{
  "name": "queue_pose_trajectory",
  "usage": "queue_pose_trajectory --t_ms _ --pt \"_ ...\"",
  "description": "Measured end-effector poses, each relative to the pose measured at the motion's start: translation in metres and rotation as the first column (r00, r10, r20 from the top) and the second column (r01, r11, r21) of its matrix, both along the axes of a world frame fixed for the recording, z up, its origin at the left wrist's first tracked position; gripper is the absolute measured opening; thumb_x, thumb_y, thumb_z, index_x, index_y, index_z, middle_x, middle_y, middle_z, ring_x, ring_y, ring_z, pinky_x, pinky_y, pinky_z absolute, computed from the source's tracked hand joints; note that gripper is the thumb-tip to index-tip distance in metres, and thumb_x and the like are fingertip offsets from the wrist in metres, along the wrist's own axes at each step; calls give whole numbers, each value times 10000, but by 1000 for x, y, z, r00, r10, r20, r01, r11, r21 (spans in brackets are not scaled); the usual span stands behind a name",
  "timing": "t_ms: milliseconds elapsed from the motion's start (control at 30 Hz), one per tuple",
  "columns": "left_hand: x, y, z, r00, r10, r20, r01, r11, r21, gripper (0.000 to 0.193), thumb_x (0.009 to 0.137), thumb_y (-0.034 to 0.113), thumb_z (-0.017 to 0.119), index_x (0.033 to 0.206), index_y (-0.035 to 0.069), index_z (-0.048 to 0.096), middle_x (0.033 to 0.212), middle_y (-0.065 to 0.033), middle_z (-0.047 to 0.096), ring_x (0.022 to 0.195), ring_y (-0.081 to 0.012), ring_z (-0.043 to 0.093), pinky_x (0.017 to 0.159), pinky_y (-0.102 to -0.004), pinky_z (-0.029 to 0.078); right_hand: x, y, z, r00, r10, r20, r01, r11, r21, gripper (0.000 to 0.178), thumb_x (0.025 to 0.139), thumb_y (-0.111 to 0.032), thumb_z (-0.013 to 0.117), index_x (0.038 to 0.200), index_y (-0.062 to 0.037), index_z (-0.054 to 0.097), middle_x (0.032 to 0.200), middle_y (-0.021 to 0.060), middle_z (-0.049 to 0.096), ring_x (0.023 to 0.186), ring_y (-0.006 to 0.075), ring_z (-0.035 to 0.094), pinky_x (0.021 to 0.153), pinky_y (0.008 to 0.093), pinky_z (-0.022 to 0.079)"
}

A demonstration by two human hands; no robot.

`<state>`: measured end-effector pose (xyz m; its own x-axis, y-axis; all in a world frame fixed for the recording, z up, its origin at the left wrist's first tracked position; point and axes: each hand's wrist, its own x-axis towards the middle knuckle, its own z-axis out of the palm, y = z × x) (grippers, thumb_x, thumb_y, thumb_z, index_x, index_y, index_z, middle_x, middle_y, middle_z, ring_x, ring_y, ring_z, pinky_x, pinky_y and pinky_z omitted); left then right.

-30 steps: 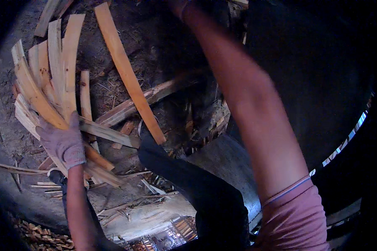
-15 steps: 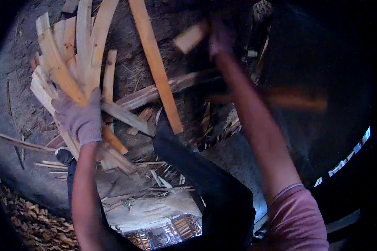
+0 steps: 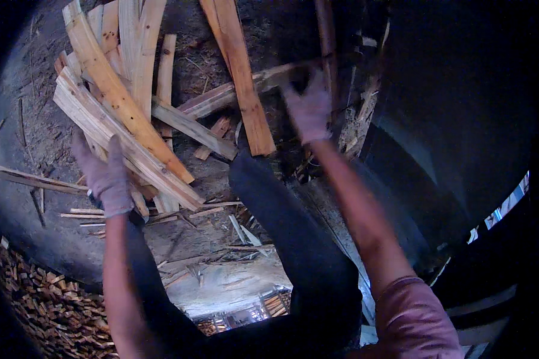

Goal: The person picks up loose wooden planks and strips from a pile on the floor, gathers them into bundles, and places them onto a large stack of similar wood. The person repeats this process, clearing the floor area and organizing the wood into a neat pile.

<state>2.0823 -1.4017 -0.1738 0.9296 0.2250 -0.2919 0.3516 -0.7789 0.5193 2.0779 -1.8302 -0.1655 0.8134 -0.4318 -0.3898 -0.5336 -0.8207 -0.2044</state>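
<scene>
My left hand [image 3: 106,179], in a pale work glove, has its fingers spread beside the lower left edge of a fanned pile of wooden slats [image 3: 117,99]. It holds nothing that I can see. My right hand [image 3: 310,107], gloved too and slightly blurred, is open with thumb and fingers apart. Nearest to it are a long timber strip [image 3: 212,100] and a dark upright bar [image 3: 326,36]. Between my hands, a broad orange-brown board [image 3: 250,99] overlaps another board, its lower end close to my bent knee. A shorter greyish slat [image 3: 194,128] pokes out from the pile.
Splintered offcuts [image 3: 245,230] and thin sticks [image 3: 39,179] litter the ground around my legs. A large heap of cut wood pieces [image 3: 54,305] fills the lower left. At the right stands a big dark surface [image 3: 455,119] beside a rough wooden edge [image 3: 362,119].
My left hand has come off the slats to their lower left side. My right hand has moved nearer, and the blurred wood piece beside it is gone. A broad board now overlaps the middle one.
</scene>
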Motion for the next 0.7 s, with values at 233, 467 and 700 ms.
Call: queue_pose_trajectory --t_ms 233,467,700 --pt "1 61 -44 945 237 -225 -267 957 -111 822 1014 491 585 1564 -76 359 1600 -289 418 1484 -411 410 1211 -435 321 71 -118 -66 951 69 -302 -137 968 -209 622 901 -561 697 1231 -33 687 1215 239 710 1124 386 687 981 463 531" --pt "20 105 -77 887 100 -451 -181 974 -140 709 1083 564 379 1566 49 453 1558 -170 526 1408 -345 520 1157 -430 405 84 -10 -67 964 181 -195 -62 866 496 729 904 -537 756 1400 -21 616 1293 119 698 1168 230 651 1000 368 515" --pt "19 104 -82 601 376 -705 -797 341 -498 863 969 721 549 1551 92 449 1535 -177 520 1338 -309 569 1108 -446 485 95 51 -93 860 -146 -489 495 476 727 763 955 -616 664 1442 -33 588 1343 137 660 1165 248 643 1072 370 470"
